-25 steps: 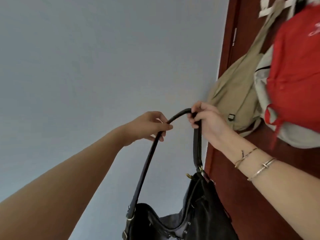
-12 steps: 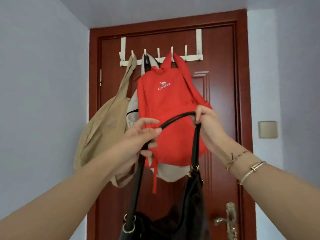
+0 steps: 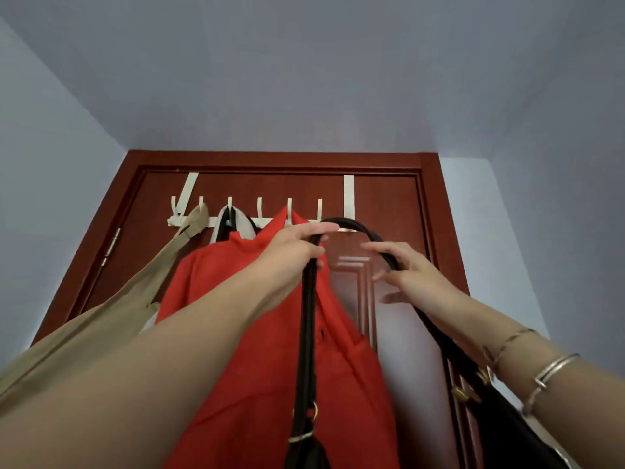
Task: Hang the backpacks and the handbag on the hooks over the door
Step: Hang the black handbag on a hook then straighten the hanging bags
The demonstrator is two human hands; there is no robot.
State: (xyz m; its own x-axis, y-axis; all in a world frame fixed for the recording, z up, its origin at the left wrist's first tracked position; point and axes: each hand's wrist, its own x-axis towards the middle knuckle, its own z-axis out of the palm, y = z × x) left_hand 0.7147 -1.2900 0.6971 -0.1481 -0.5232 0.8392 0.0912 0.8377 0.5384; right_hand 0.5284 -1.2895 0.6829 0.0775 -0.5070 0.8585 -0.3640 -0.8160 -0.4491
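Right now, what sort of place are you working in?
Probably a room in a home, facing a closed door. A dark red wooden door carries a white over-door hook rack already hung with bags, including a red backpack, between plain bluish walls.

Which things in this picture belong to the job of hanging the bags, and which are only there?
Belong to the job:
- black handbag strap, held up near the hooks
- left hand, gripping the strap
- right hand, fingers spread at the strap
- white hook rack
- red backpack, hanging
- tan bag, hanging
- door

Only there:
- bracelets
- door hinge
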